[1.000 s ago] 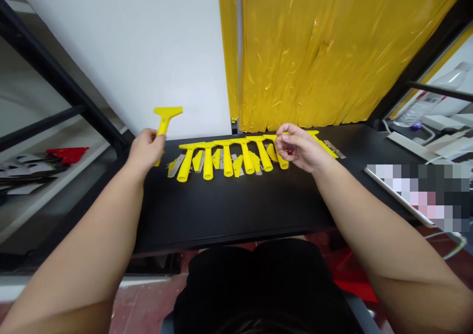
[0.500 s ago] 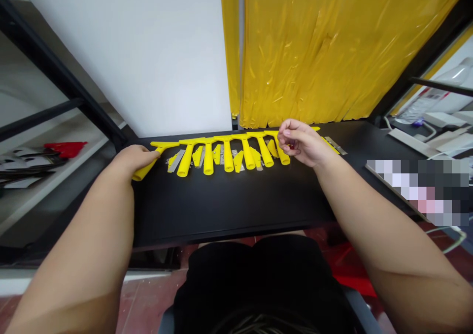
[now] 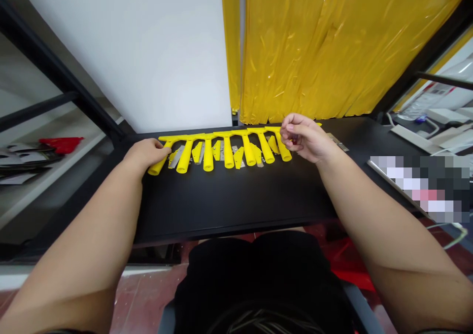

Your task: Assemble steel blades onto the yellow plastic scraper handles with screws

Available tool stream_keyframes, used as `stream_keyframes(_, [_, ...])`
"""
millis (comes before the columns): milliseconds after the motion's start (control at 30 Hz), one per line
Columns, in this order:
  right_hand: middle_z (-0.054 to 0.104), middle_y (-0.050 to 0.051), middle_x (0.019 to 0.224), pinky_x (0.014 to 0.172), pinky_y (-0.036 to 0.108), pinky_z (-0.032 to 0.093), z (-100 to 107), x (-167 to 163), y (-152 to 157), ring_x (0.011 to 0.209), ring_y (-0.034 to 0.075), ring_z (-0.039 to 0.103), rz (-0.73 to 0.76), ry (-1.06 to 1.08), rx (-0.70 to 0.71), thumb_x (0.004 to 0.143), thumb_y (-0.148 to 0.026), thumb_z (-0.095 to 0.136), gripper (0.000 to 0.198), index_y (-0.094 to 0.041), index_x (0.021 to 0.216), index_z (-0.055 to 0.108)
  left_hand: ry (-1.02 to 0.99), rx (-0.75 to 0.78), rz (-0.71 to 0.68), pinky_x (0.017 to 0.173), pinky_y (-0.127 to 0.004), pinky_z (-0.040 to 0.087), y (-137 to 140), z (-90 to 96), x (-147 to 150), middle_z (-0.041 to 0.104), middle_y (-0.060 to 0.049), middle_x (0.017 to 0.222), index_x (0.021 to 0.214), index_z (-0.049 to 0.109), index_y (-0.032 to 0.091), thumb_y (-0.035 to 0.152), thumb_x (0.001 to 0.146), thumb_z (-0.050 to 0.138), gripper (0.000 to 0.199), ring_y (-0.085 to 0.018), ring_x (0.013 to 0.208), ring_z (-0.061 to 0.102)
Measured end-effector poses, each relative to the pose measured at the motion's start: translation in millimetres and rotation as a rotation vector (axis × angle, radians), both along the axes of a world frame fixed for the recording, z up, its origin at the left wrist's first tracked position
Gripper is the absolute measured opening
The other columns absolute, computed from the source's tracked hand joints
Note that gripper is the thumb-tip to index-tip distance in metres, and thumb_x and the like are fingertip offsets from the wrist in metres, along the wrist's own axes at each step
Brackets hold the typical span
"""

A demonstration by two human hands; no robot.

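Observation:
Along the back of the black table [image 3: 236, 196] runs a row of several yellow T-shaped plastic scraper handles [image 3: 229, 151], round ends towards me. My left hand [image 3: 146, 156] is closed round the leftmost yellow scraper handle [image 3: 157, 164], which lies beside the others. Metal blades [image 3: 177, 155] and small yellow plastic pieces [image 3: 239, 157] lie between the handles. Over the right end of the row, my right hand [image 3: 305, 136] has its fingers curled in. A small dark red thing [image 3: 294, 139] shows at those fingers; its kind is unclear. The hand partly hides the last handles.
A white panel [image 3: 148, 53] and yellow plastic sheeting [image 3: 303, 48] stand behind the table. Shelves with a red item [image 3: 61, 147] are on the left. On the right are a clear plastic bottle [image 3: 421, 102], white strips [image 3: 410, 138] and a blurred-out screen area [image 3: 424, 186].
My left hand has moved right with its yellow scraper handle, bringing it up against the row. My right hand stays curled over the right end.

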State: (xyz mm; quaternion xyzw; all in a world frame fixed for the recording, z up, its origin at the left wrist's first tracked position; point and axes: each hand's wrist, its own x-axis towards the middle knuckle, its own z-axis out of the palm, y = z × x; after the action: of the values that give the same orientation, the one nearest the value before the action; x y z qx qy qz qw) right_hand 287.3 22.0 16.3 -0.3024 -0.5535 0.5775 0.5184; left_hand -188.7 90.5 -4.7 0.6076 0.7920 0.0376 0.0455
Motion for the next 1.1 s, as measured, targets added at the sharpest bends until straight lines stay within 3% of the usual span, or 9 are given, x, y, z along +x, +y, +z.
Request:
stream_keyframes(300, [0.057, -0.003, 0.069, 0.043, 0.021, 0.012, 0.2, 2.5, 0.0, 0.054, 0.009, 0.050, -0.023, -0.001, 0.006, 0.075, -0.035, 0.090, 0.035, -0.021, 0.085, 0.060, 0.000, 0.014, 0.005, 0.093, -0.047, 0.055, 0.3, -1.4, 13.1, 0.074, -0.020, 0.136, 0.129, 0.071, 0.018, 0.060, 0.093, 0.063, 0.056, -0.041, 0.121, 0.068])
stream_keyframes(467, [0.057, -0.003, 0.069, 0.043, 0.022, 0.014, 1.7, 2.7, -0.9, 0.055, 0.009, 0.050, -0.034, -0.015, 0.007, 0.075, -0.037, 0.091, 0.036, -0.022, 0.085, 0.060, -0.024, 0.034, 0.003, 0.099, -0.053, 0.053, -3.8, -1.1, 15.6, 0.069, -0.023, 0.138, 0.144, 0.062, 0.013, 0.066, 0.099, 0.055, 0.070, -0.042, 0.124, 0.065])
stream_keyframes(667, [0.056, -0.004, 0.069, 0.044, 0.022, 0.012, 3.2, 3.1, -1.3, 0.054, 0.009, 0.049, -0.030, -0.012, 0.019, 0.074, -0.038, 0.091, 0.038, -0.022, 0.085, 0.058, 0.003, 0.156, -0.168, 0.123, -0.053, 0.041, -4.8, -5.9, 21.0, 0.056, -0.024, 0.155, 0.153, 0.056, 0.011, 0.073, 0.093, 0.056, 0.086, -0.045, 0.147, 0.049])
stream_keyframes(867, [0.056, -0.004, 0.070, 0.044, 0.022, 0.012, 3.3, 3.2, -1.5, 0.055, 0.008, 0.049, -0.024, -0.012, 0.020, 0.075, -0.039, 0.092, 0.039, -0.022, 0.085, 0.058, -0.037, 0.204, -0.341, 0.124, -0.050, 0.044, -3.3, -8.5, 22.9, 0.059, -0.021, 0.156, 0.151, 0.057, 0.010, 0.069, 0.087, 0.058, 0.087, -0.042, 0.147, 0.054])
stream_keyframes(1100, [0.056, -0.003, 0.069, 0.044, 0.022, 0.013, 3.8, 2.5, -2.6, 0.055, 0.009, 0.049, -0.030, -0.018, 0.019, 0.074, -0.039, 0.092, 0.039, -0.022, 0.084, 0.058, -0.041, 0.150, -0.377, 0.124, -0.049, 0.045, -2.1, -10.0, 24.5, 0.064, -0.019, 0.154, 0.149, 0.060, 0.012, 0.066, 0.091, 0.052, 0.080, -0.039, 0.143, 0.060])
